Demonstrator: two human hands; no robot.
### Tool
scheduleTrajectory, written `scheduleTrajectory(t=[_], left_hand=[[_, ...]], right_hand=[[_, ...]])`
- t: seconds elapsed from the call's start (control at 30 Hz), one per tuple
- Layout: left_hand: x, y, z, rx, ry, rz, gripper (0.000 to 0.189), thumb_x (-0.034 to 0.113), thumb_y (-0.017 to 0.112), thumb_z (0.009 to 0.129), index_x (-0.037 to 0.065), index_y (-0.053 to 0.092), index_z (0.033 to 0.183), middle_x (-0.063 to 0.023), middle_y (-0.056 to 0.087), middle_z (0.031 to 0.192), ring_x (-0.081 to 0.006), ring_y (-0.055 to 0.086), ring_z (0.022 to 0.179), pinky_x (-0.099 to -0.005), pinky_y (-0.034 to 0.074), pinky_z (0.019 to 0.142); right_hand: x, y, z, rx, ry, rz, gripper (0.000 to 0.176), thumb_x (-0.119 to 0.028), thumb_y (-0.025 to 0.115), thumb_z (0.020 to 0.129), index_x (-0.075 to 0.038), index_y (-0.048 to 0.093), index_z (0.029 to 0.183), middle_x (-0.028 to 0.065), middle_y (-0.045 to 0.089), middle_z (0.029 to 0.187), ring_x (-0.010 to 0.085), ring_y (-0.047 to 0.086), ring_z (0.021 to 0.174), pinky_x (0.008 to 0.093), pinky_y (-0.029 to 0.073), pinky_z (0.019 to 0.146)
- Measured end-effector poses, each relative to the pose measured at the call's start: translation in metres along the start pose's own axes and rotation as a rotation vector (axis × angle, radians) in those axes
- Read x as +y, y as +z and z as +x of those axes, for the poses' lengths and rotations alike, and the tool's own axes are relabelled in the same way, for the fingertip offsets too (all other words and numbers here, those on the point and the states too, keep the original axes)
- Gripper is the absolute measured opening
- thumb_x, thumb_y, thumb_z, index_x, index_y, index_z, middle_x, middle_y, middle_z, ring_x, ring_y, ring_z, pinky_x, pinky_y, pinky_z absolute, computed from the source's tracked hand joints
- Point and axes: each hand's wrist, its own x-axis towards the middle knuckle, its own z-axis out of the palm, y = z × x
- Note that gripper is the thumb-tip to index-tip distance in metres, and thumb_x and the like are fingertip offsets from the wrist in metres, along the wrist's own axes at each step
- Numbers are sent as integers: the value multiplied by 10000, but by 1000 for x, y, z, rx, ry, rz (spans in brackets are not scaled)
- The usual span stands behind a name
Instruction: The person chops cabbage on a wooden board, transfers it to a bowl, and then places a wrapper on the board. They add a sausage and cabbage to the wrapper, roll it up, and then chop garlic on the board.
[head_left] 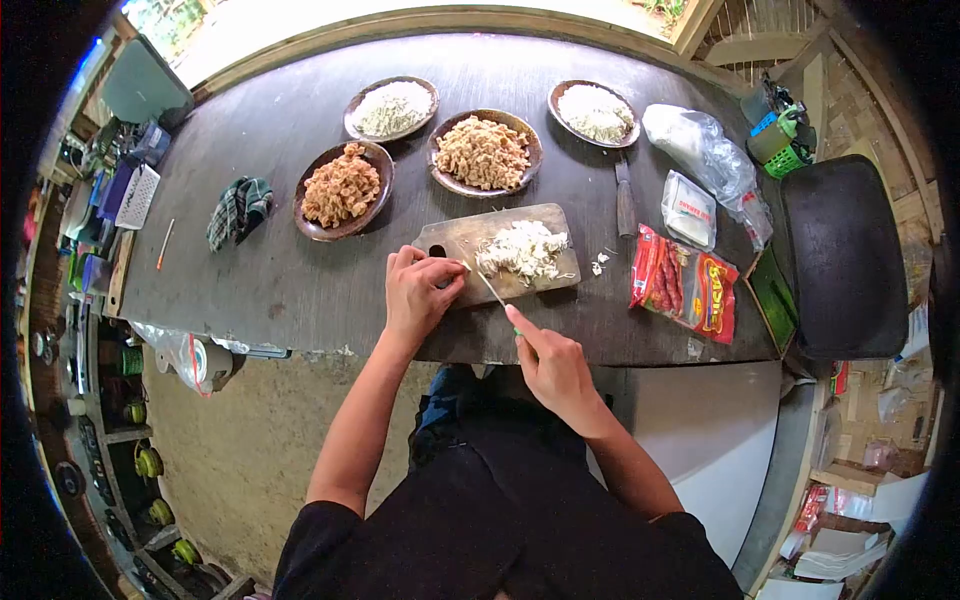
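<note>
My right hand [558, 370] is closed round the handle of a knife [492, 289], its blade slanting up and left over the wooden cutting board [465, 228]. At the board's left side, my left hand [418, 295] is closed with bent fingers, pinching a small pale piece close to the knife tip. Most of that piece is covered by the fingers. Beyond the blade, a heap of chopped white food [525, 249] covers the board's right half. A few white bits [599, 263] lie on the table just off its right edge.
Behind the board stand bowls of brown crumbly food [482, 153], reddish-brown food [341, 187], and pale shreds [392, 108] [597, 112]. A second knife [625, 200], red packets [683, 284] and a plastic bag [700, 150] lie right; a checked cloth [240, 210] lies left.
</note>
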Motion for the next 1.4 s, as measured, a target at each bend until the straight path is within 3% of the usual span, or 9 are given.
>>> scheduleTrajectory(t=[0.4, 0.47, 0.57, 0.9, 1.1, 1.27, 1.4], left_hand=[[-3, 2, 1, -58, -96, -1, 129, 200, 853, 712, 139, 808, 816, 31, 775, 855, -195, 574, 835, -344, 432, 829], [0, 1, 3, -59, -106, 20, 121, 204, 854, 715, 146, 811, 813, 30, 772, 846, -194, 571, 818, -344, 428, 816], [4, -4, 4, -67, -126, 45, 115, 208, 855, 719, 156, 814, 813, 34, 769, 839, -189, 566, 798, -344, 420, 798], [0, 1, 1, -43, -106, -3, 93, 228, 831, 726, 164, 801, 786, 49, 768, 823, -182, 559, 788, -338, 405, 796], [-2, 1, 1, -47, -111, 12, 126, 200, 857, 703, 135, 801, 795, 38, 773, 834, -187, 565, 786, -342, 421, 804], [2, 0, 2, -46, -102, 23, 118, 203, 851, 709, 147, 805, 802, 36, 768, 820, -185, 569, 794, -341, 420, 802], [1, -1, 0, -45, -91, 51, 112, 222, 844, 726, 156, 809, 810, 41, 772, 832, -181, 563, 790, -338, 417, 801]], right_hand=[[-2, 11, 5, -53, -31, -61, 508, -129, 625, 979, -178, 554, 1480, 195, 616, 685, 401, 651, 591, 498, 553, 559], [-2, 14, 10, -40, -46, -109, 517, -71, 630, 962, -155, 568, 1469, 198, 603, 672, 395, 644, 622, 508, 524, 588], [4, 15, 13, -33, -48, -106, 499, -130, 626, 978, -182, 564, 1470, 210, 627, 691, 410, 664, 613, 500, 570, 578], [3, 0, -1, -13, -56, -5, 505, -114, 620, 985, -160, 552, 1483, 194, 611, 665, 392, 632, 577, 499, 519, 543], [-2, 4, 2, -33, -61, 8, 505, -119, 619, 984, -165, 553, 1482, 201, 620, 689, 397, 651, 600, 503, 539, 562], [-10, 10, 13, -84, -13, -150, 513, -94, 618, 969, -157, 556, 1475, 209, 620, 702, 399, 663, 665, 515, 543, 621], [-3, 11, 15, -80, -38, -143, 534, -126, 611, 981, -171, 522, 1506, 217, 639, 710, 426, 683, 647, 506, 577, 589]])
